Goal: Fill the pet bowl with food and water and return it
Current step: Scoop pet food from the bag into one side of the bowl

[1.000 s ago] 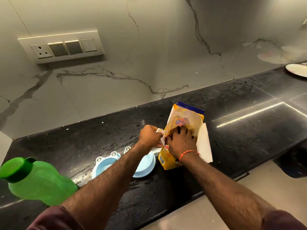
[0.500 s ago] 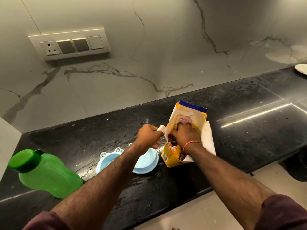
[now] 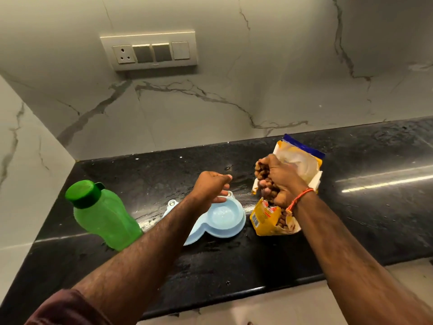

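A light blue double pet bowl (image 3: 225, 219) lies on the black counter (image 3: 234, 266); its right cup looks empty and my left forearm hides most of the left cup. A yellow pet food bag (image 3: 266, 219) lies open just right of the bowl, with brown kibble showing at its mouth. My right hand (image 3: 278, 181) is raised above the bag, closed around a handful of kibble (image 3: 263, 171). Above the bowl's far rim, my left hand (image 3: 210, 186) hovers loosely curled and holds nothing. A green water bottle (image 3: 103, 214) with its cap on stands left of the bowl.
A marble wall with a switch panel (image 3: 150, 51) rises behind the counter, and a side wall closes the left end. The counter's front edge runs below my arms, with pale floor beyond it.
My right hand came up out of the bag holding kibble. My left hand let go of the bag's edge and moved left over the bowl. The view shifted left.
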